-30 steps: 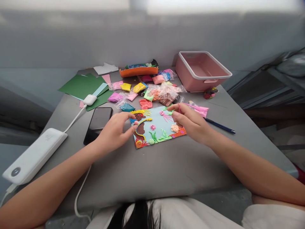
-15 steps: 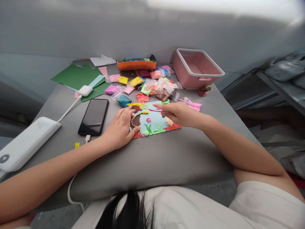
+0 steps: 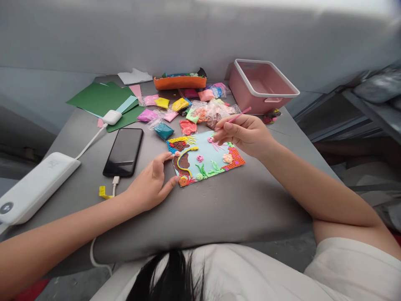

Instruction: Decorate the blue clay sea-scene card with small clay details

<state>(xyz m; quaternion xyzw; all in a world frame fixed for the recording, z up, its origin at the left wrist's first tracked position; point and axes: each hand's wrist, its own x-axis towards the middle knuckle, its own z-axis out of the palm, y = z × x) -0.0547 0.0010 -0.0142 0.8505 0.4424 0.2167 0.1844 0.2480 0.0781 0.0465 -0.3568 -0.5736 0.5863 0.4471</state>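
Note:
A light blue picture board (image 3: 205, 150) lies on the table, decorated with coloured clay: a yellow-and-blue eel shape, green weeds, pink creatures and an orange-red corner. My left hand (image 3: 155, 177) rests at the board's left edge, thumb and fingers apart, fingertips touching it. Above the board's upper right part, my right hand (image 3: 242, 131) pinches a thin pink modelling tool (image 3: 240, 114), whose one end points up and to the right. Part of the board's upper right is hidden behind that hand.
Several bags of coloured clay (image 3: 180, 104) lie behind the board. A pink bin (image 3: 261, 85) stands at back right, an orange clay-edged piece (image 3: 180, 82) at the back. To the left are green paper (image 3: 94, 100), a phone (image 3: 123, 152) and a white power bank (image 3: 40, 188) with cables.
My right hand has lifted and turned, swinging the pink tool from over the board to pointing up. My left hand has slid left off the clay to the board's edge.

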